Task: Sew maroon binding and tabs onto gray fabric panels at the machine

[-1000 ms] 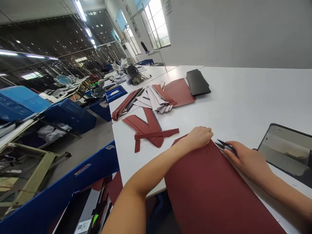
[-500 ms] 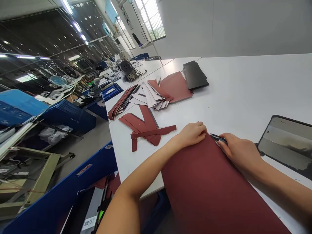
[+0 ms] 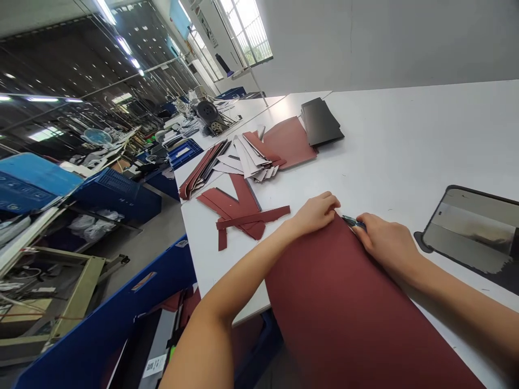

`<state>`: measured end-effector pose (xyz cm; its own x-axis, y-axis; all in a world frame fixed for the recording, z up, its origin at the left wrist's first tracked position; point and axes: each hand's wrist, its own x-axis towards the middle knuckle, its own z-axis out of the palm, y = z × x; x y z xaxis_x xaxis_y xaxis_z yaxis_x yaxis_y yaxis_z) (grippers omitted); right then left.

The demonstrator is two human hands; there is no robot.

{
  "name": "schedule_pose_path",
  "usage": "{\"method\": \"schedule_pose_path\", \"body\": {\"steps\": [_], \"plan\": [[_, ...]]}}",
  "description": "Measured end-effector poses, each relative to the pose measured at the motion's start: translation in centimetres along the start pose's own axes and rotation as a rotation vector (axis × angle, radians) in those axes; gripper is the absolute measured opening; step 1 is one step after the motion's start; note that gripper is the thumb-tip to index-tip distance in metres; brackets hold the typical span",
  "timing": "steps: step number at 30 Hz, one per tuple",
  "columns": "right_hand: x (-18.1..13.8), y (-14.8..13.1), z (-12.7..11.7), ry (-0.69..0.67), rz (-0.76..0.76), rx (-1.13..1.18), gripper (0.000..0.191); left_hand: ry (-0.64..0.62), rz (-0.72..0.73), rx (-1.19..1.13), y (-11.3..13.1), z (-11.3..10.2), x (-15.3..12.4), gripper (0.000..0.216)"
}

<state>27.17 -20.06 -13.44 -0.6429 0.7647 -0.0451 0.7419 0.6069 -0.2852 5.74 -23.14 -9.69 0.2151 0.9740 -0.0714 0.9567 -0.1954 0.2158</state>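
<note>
A large dark red sheet [image 3: 348, 302] lies on the white table [image 3: 405, 151] and hangs over its near edge. My left hand [image 3: 316, 213] is closed, fingers curled on the sheet's far corner. My right hand [image 3: 385, 243] is closed round small blue-black snips [image 3: 351, 221], whose blades meet the sheet's far edge right beside my left fingertips.
Cut dark red strips [image 3: 239, 213] lie left of my hands. Farther back are fanned white and red pieces [image 3: 251, 156], a red sheet [image 3: 292, 141] and black sheets [image 3: 320, 121]. A dark tray-like template [image 3: 470, 232] is at the right. Blue bins [image 3: 113, 192] stand on the floor left.
My right hand slid the snips left toward my left hand until the blades reached the sheet's far corner. The view shifted slightly.
</note>
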Motion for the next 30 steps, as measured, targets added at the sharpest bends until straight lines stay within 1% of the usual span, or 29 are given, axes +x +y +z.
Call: {"method": "schedule_pose_path", "body": {"steps": [3, 7, 10, 14, 17, 20, 21, 22, 24, 25, 26, 28, 30], "plan": [[-0.1, -0.1, -0.2, -0.008, 0.007, 0.032, 0.038, -0.001, 0.001, -0.094, -1.0, 0.0, -0.5, 0.037], [-0.1, -0.3, -0.5, -0.025, 0.023, 0.057, 0.038, -0.054, 0.066, -0.152, -1.3, -0.4, 0.0, 0.025], [-0.1, -0.3, -0.8, -0.016, 0.052, 0.071, 0.038, -0.064, 0.095, -0.114, -0.9, -0.6, 0.7, 0.020], [-0.2, 0.1, -1.1, 0.015, 0.121, 0.122, 0.041, -0.068, 0.119, -0.036, 0.1, -0.1, 0.9, 0.022], [-0.5, 0.4, -1.5, 0.035, 0.151, 0.192, 0.043, -0.038, 0.087, -0.038, 0.2, 0.3, 0.5, 0.021], [-1.1, 0.5, -2.0, 0.053, 0.163, 0.302, 0.046, 0.023, 0.010, -0.109, -0.9, 0.1, -0.3, 0.022], [-1.5, 0.5, -2.1, 0.060, 0.169, 0.342, 0.047, 0.038, -0.021, -0.145, -1.4, -0.1, -0.6, 0.026], [-2.1, 0.6, -2.2, 0.066, 0.177, 0.378, 0.050, 0.042, -0.054, -0.185, -2.1, -0.4, -0.8, 0.038], [-3.4, 0.7, -2.3, 0.069, 0.202, 0.462, 0.053, 0.015, -0.124, -0.273, -3.3, -1.1, -1.2, 0.076], [-4.2, 0.9, -2.3, 0.079, 0.216, 0.513, 0.054, -0.009, -0.163, -0.320, -3.7, -1.4, -1.3, 0.089], [-4.9, 1.1, -2.3, 0.099, 0.232, 0.568, 0.054, -0.037, -0.202, -0.368, -4.0, -1.7, -1.4, 0.095], [-6.3, 1.6, -2.4, 0.146, 0.266, 0.668, 0.053, -0.103, -0.262, -0.467, -3.8, -2.2, -1.4, 0.089], [-7.3, 2.0, -2.9, 0.173, 0.302, 0.712, 0.053, -0.178, -0.267, -0.569, -2.9, -2.9, -1.5, 0.074]]}}
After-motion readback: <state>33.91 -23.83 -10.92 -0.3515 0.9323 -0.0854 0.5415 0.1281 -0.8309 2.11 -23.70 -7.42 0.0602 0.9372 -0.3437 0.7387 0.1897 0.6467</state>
